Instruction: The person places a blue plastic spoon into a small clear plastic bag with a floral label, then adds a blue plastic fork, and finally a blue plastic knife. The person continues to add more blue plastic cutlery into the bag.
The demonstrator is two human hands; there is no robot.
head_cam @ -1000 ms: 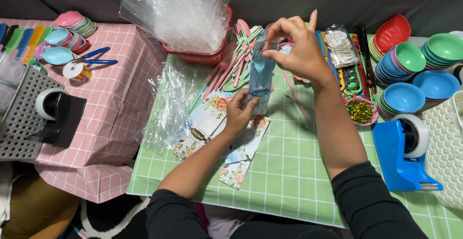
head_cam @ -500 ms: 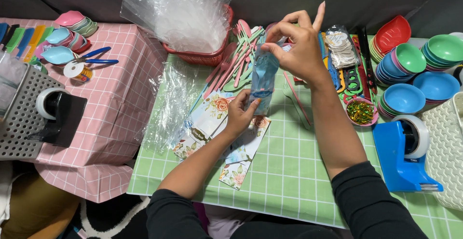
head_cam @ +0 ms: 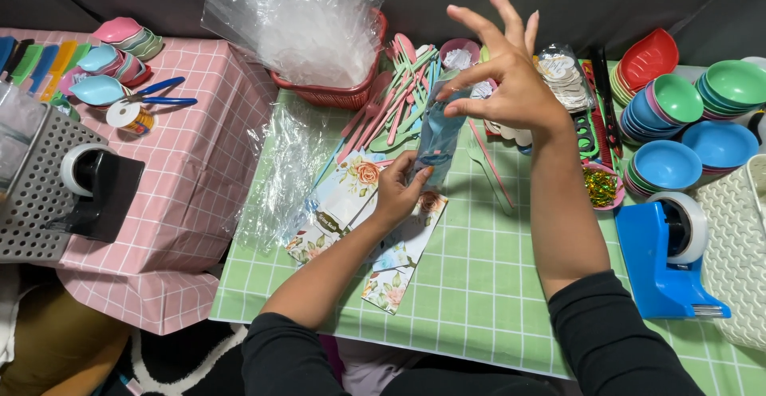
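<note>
My left hand (head_cam: 401,189) grips the lower end of a narrow clear plastic bag (head_cam: 440,134) with something blue inside, held upright above the green checked table (head_cam: 479,284). My right hand (head_cam: 507,77) pinches the bag's top edge between thumb and forefinger, the other fingers spread upward. Under the left hand lie floral printed cards (head_cam: 351,204). Behind the bag lies a heap of pink and green plastic spoons (head_cam: 395,97).
A red basket (head_cam: 339,93) full of clear bags stands at the back. Stacked coloured bowls (head_cam: 678,124) and a blue tape dispenser (head_cam: 666,260) sit right, with a white basket (head_cam: 738,244) beside them. A pink checked table (head_cam: 183,156) on the left holds scissors (head_cam: 163,94), tape and a grey basket (head_cam: 36,188).
My right hand has opened its outer fingers wide and risen slightly while still pinching the bag's top. The left hand stays at the bag's lower end.
</note>
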